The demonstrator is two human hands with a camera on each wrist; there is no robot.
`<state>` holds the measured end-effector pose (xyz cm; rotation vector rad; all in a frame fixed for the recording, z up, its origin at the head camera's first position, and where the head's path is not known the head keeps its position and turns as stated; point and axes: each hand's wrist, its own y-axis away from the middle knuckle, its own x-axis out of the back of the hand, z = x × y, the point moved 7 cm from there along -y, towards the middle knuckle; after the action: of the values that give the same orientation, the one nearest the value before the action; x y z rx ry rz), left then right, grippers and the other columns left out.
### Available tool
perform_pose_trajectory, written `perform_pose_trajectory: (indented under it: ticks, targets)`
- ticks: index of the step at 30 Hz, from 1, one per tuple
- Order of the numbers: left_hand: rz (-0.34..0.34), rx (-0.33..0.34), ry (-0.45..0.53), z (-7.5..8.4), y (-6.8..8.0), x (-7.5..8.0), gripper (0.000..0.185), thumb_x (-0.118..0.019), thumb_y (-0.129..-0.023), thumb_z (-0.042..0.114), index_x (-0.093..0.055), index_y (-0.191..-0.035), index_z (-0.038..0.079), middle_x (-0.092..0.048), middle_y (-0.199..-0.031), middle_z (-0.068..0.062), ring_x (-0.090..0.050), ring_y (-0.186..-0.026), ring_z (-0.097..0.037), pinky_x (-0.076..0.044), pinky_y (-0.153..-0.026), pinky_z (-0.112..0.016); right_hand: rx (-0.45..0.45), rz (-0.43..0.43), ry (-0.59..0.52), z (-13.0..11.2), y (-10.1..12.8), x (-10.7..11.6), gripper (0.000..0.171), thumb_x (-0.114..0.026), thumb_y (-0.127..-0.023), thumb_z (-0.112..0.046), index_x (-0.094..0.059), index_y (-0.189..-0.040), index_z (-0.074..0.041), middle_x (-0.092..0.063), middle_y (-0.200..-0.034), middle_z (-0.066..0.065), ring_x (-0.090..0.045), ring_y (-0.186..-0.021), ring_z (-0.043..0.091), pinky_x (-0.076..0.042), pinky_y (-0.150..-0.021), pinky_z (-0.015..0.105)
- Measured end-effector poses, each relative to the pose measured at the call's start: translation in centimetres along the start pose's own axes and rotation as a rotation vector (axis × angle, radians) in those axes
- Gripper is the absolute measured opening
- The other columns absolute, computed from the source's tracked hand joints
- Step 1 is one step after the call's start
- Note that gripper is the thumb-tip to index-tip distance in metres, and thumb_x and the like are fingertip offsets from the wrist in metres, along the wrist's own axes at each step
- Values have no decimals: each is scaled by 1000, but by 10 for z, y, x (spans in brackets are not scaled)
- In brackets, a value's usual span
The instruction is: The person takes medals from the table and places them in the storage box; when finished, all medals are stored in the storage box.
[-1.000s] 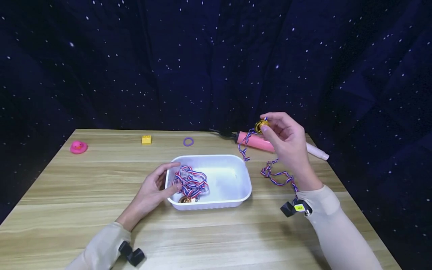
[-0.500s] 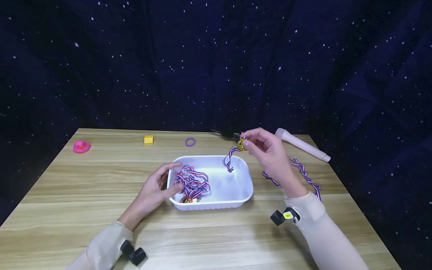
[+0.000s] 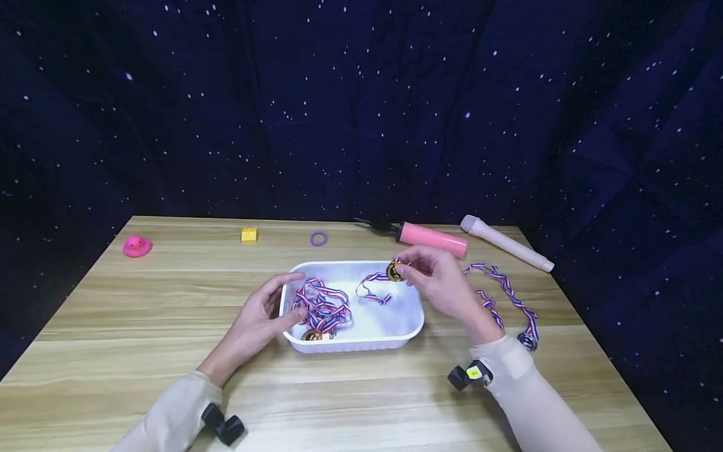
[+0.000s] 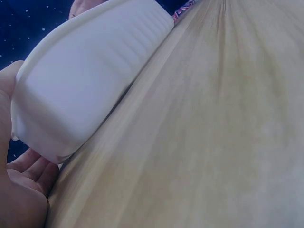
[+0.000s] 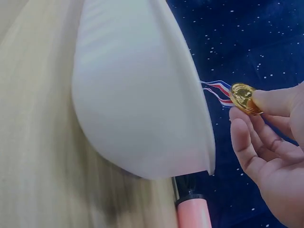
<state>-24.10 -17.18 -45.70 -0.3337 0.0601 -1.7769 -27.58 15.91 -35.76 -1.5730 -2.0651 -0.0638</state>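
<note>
A white plastic tub (image 3: 361, 344) stands on the wooden table. My left hand (image 3: 262, 314) holds its left end, the thumb lapping over the rim; the left wrist view shows the other fingers (image 4: 35, 173) by the tub's outer wall. Inside, at the left, lies a tangle of red, white and blue ribbons (image 3: 322, 304) with a bronze-coloured medal (image 3: 312, 335). Above the tub's back right corner my right hand (image 3: 440, 279) pinches a gold medal (image 5: 243, 98) between thumb and fingers. Its striped ribbon (image 3: 373, 290) trails down into the tub.
Right of the tub lies a silver-coloured medal (image 3: 528, 341) with its ribbon, and another ribbon (image 3: 490, 304) partly behind my wrist. Along the back are a pink hand pump (image 3: 432, 239), a pale toy microphone (image 3: 505, 243), a purple ring (image 3: 319, 238), a yellow block (image 3: 249, 235) and a pink duck (image 3: 137, 245).
My right hand has carried the gold medal left and down, from above the pump to over the tub, ribbon trailing. My left hand has stayed on the tub.
</note>
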Motion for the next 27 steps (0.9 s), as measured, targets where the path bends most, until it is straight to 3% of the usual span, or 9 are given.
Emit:
perform_pose_trajectory:
  ticks: [7,15,22,27]
  targets:
    - [2,4,1,-1,0,0,64,-85,-98,12,-60,-157,17,-55,-165,-9,-42,-160,-31,-22,-138,-56,-32,-71,22,9,4,-10,18,-76,-101,6,-78,-119,4,-81,-101,15,-77,-84,31,-68,-75,36]
    - [-1,2,-3,0,-1,0,64,-85,-98,12,-60,-157,18,-53,-166,-9,-42,-160,-31,-22,-138,-56,-17,-173,86,3,11,-18,25,-79,-99,4,-78,-123,-3,-78,-93,7,-79,-82,34,-69,-76,52]
    - [-2,9,-3,0,-1,0,65,-85,-98,12,-60,-157,18,-54,-166,-9,-42,-160,-32,-22,-138,-57,0,-246,138,1,13,-24,20,-81,-98,3,-82,-116,-5,-79,-92,4,-79,-82,19,-67,-74,31]
    - [0,13,-10,-1,0,0,65,-85,-97,13,-60,-157,17,-54,-166,-9,-41,-161,-32,-22,-138,-57,34,-280,213,0,15,-29,20,-85,-95,2,-84,-112,-9,-81,-93,2,-76,-85,11,-66,-77,27]
